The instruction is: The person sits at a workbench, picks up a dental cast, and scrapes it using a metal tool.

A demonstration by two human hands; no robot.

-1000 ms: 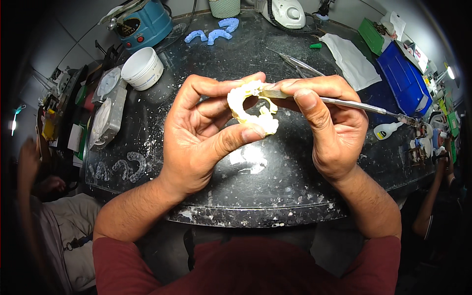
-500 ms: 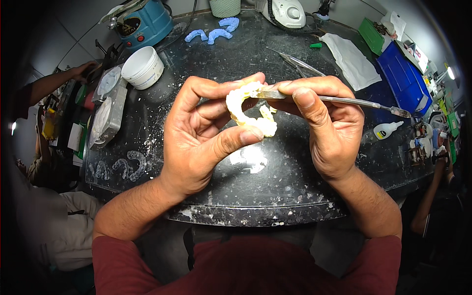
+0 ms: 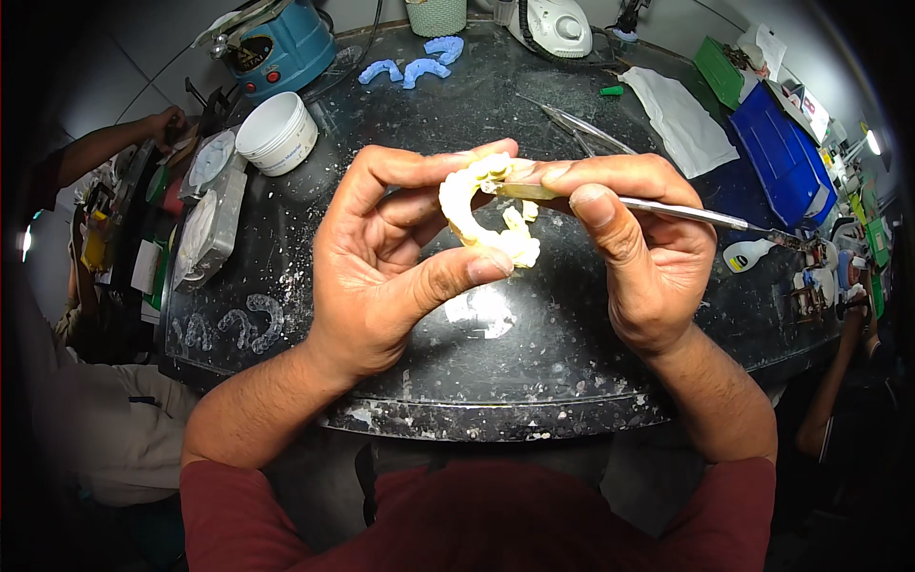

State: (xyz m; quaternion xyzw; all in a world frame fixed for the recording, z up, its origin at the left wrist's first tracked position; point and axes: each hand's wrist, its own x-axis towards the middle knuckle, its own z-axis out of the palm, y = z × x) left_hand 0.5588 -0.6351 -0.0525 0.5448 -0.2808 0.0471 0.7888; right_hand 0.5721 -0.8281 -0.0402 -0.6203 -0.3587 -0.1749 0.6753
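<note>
The left hand has its grip closed on a pale yellow dental cast: the thumb presses the lower end and the fingertips hold the upper end, so the horseshoe-shaped cast is lifted above the dark surface, in the middle of the view. The right hand has its grip closed on a thin metal tool. The flat tip of the tool touches the upper part of the cast, and the long handle points to the right, past the knuckles.

Under the hands there is a white patch of plaster dust on the surface. Far behind the hands lie 3 blue trays, near a blue machine. A white round tub stands to the left, and beside it are 2 grey moulds. A white cloth and a blue box are at the right. At the left edge another person's arm reaches near the surface.
</note>
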